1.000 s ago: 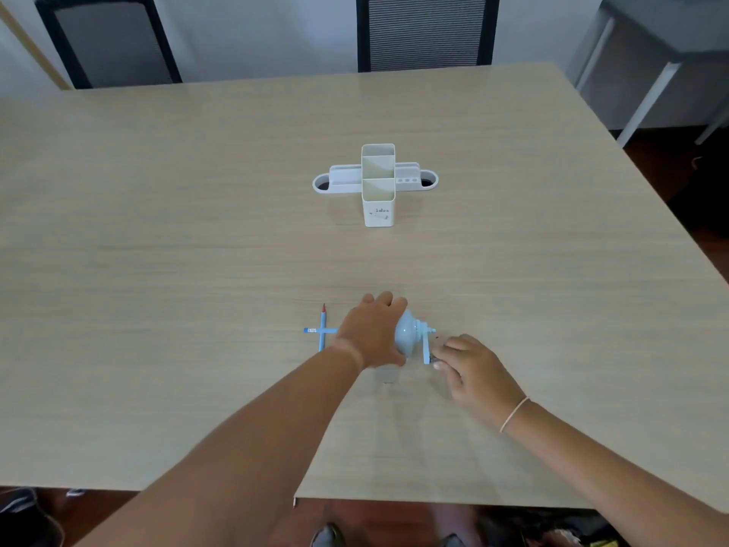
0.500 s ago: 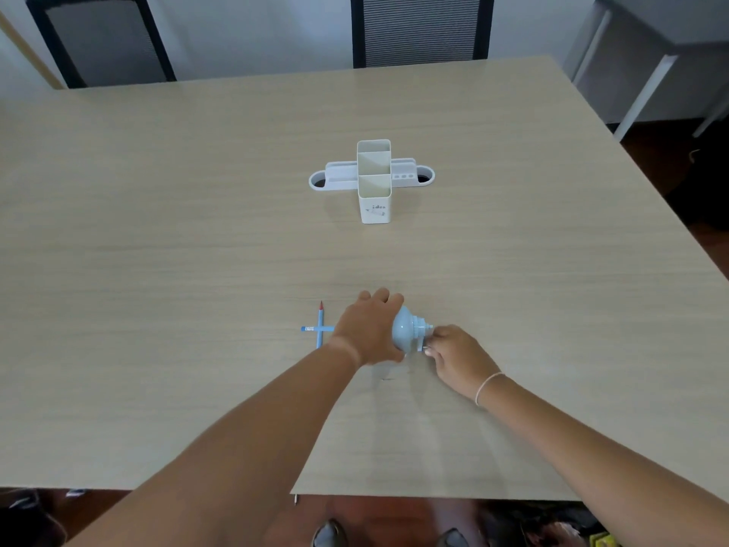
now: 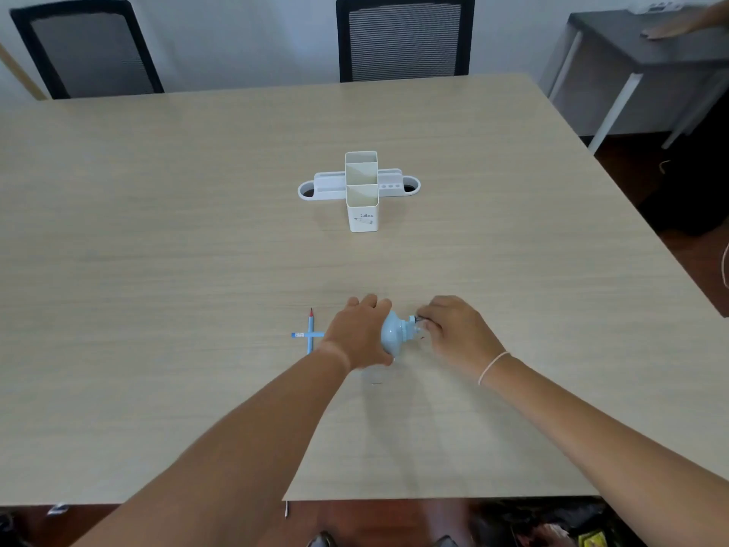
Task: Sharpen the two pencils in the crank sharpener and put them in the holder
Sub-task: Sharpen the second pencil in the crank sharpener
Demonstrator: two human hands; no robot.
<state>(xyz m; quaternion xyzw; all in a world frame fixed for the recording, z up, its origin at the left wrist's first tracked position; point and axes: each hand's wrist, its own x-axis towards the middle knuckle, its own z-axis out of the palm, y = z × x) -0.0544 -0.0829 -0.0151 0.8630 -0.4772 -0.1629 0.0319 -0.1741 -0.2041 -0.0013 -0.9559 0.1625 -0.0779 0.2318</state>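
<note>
A light blue crank sharpener [image 3: 395, 334] lies on the wooden table near the front. My left hand [image 3: 359, 333] grips its body from the left and hides most of it. My right hand [image 3: 453, 327] pinches the crank handle [image 3: 417, 321] on its right end. One blue pencil [image 3: 303, 334] runs horizontally from under my left hand, its far end hidden by the hand. A second blue pencil [image 3: 310, 329] with a red tip lies across it, pointing away from me. The white pencil holder [image 3: 362, 191] stands farther back at the table's middle, its compartments showing nothing inside.
Two black chairs [image 3: 404, 37] stand behind the table's far edge. A grey side table [image 3: 639, 61] sits at the back right, with another person's hand [image 3: 678, 27] on it. The table's front edge [image 3: 434, 498] is near my elbows.
My right hand has moved up and away around the crank end, from below the handle to level with it. My left hand keeps its hold on the sharpener. The pencils lie as before.
</note>
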